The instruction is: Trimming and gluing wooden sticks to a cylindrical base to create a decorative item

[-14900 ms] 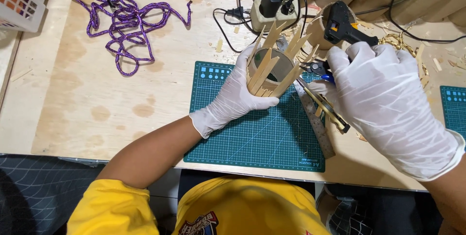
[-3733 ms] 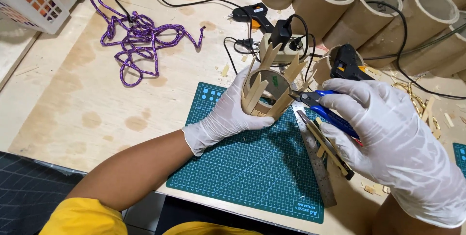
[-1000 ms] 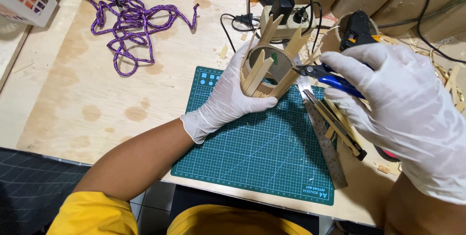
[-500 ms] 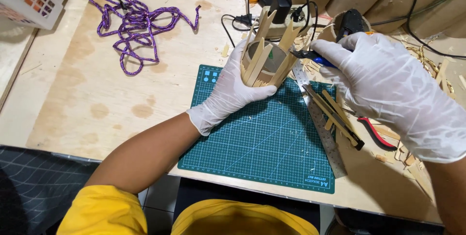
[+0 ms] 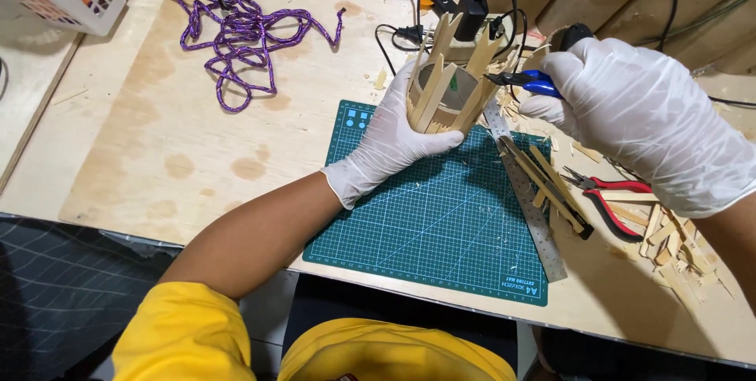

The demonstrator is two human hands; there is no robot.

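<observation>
Plywood surface [image 5: 142, 153] carries green cutting mat [image 5: 441, 231] at front edge.

Stick-clad tube [image 5: 449, 86] held upright above mat's far edge, near power strip.

Left hand [image 5: 394, 141], gloved, wraps tube from below, fingers closed around sticks.

Right hand [image 5: 638, 113], gloved, closed on blue-handled cutters [image 5: 528, 80], tip touching a stick at tube's right rim.

Steel ruler [image 5: 524, 192], red pliers [image 5: 610, 196], stick offcuts [image 5: 669, 243] lie right of mat.

Step, judged: trimming uneven stick tops. Next cut needs steady tube, blades square across stick.
</observation>
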